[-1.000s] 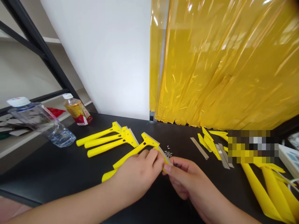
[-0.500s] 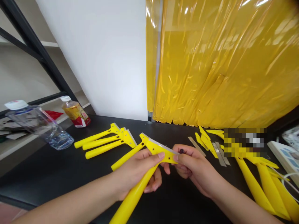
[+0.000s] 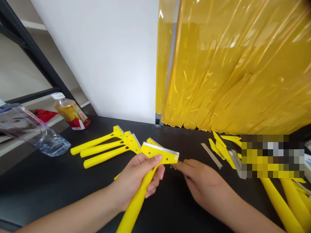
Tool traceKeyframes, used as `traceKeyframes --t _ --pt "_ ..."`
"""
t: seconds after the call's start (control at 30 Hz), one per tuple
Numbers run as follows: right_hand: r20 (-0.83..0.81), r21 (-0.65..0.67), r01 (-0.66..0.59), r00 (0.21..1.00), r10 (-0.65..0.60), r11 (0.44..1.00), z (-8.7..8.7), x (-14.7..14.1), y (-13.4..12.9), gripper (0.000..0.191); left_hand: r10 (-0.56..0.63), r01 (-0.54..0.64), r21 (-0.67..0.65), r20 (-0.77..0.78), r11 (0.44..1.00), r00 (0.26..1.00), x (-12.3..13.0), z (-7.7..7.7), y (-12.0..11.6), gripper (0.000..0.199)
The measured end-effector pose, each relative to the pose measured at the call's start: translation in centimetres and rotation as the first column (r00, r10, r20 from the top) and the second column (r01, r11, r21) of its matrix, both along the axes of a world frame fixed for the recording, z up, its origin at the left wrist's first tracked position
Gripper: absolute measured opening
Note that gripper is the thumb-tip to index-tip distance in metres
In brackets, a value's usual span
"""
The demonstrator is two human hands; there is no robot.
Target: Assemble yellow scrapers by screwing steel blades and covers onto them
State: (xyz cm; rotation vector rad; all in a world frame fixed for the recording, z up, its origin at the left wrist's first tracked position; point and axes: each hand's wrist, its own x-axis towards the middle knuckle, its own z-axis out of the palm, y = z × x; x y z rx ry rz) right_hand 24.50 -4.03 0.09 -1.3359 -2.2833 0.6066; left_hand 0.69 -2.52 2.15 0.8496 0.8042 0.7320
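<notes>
My left hand point(image 3: 132, 174) is closed round the neck of a yellow scraper point(image 3: 136, 205), its thumb flat on the wide head. A metal blade point(image 3: 167, 150) runs along the head's top edge, and two small holes show in the head. To the right of it, my right hand point(image 3: 202, 176) reaches down to the table, fingers drawn together beside a few tiny metal nuts point(image 3: 173, 167). Its fingertips are partly hidden, so whatever they pinch cannot be made out. Another yellow scraper point(image 3: 152, 141) lies behind the held one, mostly covered.
Several yellow scrapers point(image 3: 104, 156) lie on the black table point(image 3: 170, 207) at left. Loose blades point(image 3: 212, 156), yellow head plates point(image 3: 222, 149) and yellow handles point(image 3: 278, 200) lie at right, partly under a blurred patch. Two bottles, one clear point(image 3: 52, 144), one labelled point(image 3: 73, 113), stand left.
My right hand has let go of the scraper's head and moved down to the small nuts. My left hand still holds the scraper, now turned flatter. The view has shifted slightly.
</notes>
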Motion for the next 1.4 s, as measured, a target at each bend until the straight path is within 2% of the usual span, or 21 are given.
traceKeyframes --t 0.07,0.17,0.33,0.57,0.73,0.83,0.93,1.0,1.07,1.13,1.17,1.2,1.27,1.33,1.4 --pt "0.145 0.072 -0.07 0.988 0.059 0.995 -1.1 -0.8 -0.3 0.056 0.006 -0.006 0.007 -0.01 1.0 1.0 0.1 -0.3 -0.2 0.047" --pt "0.243 0.137 -0.061 0.97 0.026 0.989 -2.4 -1.9 -0.6 0.048 0.028 -0.027 0.015 -0.017 1.0 0.999 0.2 -0.6 -0.4 0.047" --pt "0.273 0.188 -0.022 0.962 -0.031 0.982 -3.3 -2.5 -0.6 0.041 0.065 -0.065 0.031 -0.013 0.997 0.998 0.3 -0.5 -0.3 0.044" --pt "0.259 0.174 -0.028 0.966 -0.019 0.984 -3.1 -2.3 -0.3 0.031 0.04 -0.039 0.032 -0.027 0.999 0.999 0.2 -1.0 -0.4 0.045" --pt "0.22 0.121 -0.044 0.975 0.016 0.992 -3.2 -2.3 0.0 0.026 0.05 -0.05 0.028 -0.012 0.998 0.999 0.3 -1.6 -0.3 0.042" --pt "0.142 0.071 -0.028 0.99 0.018 0.997 -3.0 -2.2 0.2 0.025 0.049 -0.049 0.028 0.0 0.998 0.999 0.4 -1.6 -0.4 0.042" --pt "0.023 0.012 0.027 0.999 -0.027 1.0 -1.9 -1.9 0.2 0.02 0.021 -0.022 0.031 0.016 0.999 1.0 0.5 -1.5 -0.7 0.044" --pt "-0.11 -0.087 0.079 0.99 -0.088 0.993 -0.7 -1.8 0.2 0.019 -0.003 0.002 0.045 0.015 0.999 1.0 0.6 -1.4 -1.0 0.044" --pt "-0.336 -0.322 0.092 0.919 -0.205 0.942 0.4 -1.8 0.0 0.019 -0.03 0.03 0.069 0.007 0.997 1.0 0.7 -1.3 -1.2 0.045" --pt "-0.544 -0.589 -0.024 0.75 -0.375 0.808 1.1 -1.9 -0.2 0.021 -0.057 0.057 0.094 0.006 0.994 0.998 0.7 -1.2 -1.4 0.047" --pt "-0.603 -0.673 -0.117 0.659 -0.45 0.73 1.3 -1.9 -0.4 0.023 -0.064 0.063 0.105 0.012 0.993 0.998 0.7 -1.2 -1.4 0.047" --pt "-0.636 -0.714 -0.207 0.59 -0.497 0.668 1.4 -1.9 -0.5 0.024 -0.062 0.06 0.111 0.022 0.992 0.998 0.7 -1.2 -1.4 0.046" --pt "-0.673 -0.733 -0.349 0.498 -0.548 0.583 1.2 -2.0 -0.8 0.024 -0.034 0.03 0.109 0.039 0.994 0.999 0.7 -1.3 -1.2 0.044" --pt "-0.683 -0.73 -0.42 0.46 -0.567 0.538 1.0 -1.9 -0.9 0.022 0.022 -0.026 0.097 0.045 0.995 0.999 0.7 -1.5 -0.9 0.041" --pt "-0.675 -0.738 -0.417 0.465 -0.573 0.53 0.8 -1.9 -0.8 0.023 0.065 -0.068 0.088 0.04 0.994 0.997 0.6 -1.8 -0.5 0.041"
